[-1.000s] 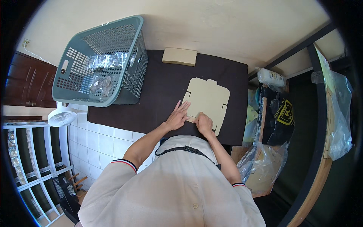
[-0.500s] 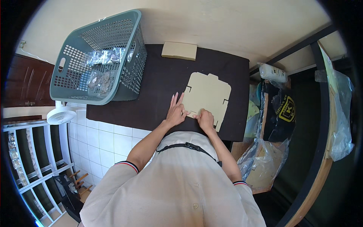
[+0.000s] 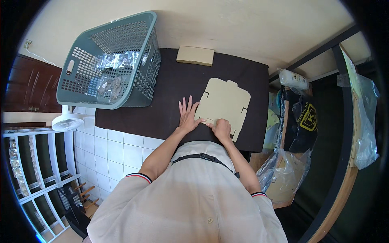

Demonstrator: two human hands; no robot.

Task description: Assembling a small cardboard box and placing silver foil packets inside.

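Observation:
A flat, tan cardboard box blank (image 3: 225,98) with slots and tabs lies on the dark tabletop in front of me. My left hand (image 3: 188,119) is open beside its near left corner, fingers spread over the cloth and thumb reaching the cardboard's edge. Curled fingers of my right hand (image 3: 221,130) grip the near edge, with the thumb pointing left toward my other thumb. Part of that edge is hidden under the right hand.
A grey-green plastic basket (image 3: 142,79) holding clear packets (image 3: 115,60) stands on the left of the table (image 3: 170,87). Near the wall lies a closed tan carton (image 3: 195,55). Right of the table are a plastic-covered box (image 3: 285,178) and a dark wrapped bundle (image 3: 300,121).
My left fingers have spread apart and straightened a little. The right hand keeps its place at the cardboard's near edge. The whole view has shifted slightly.

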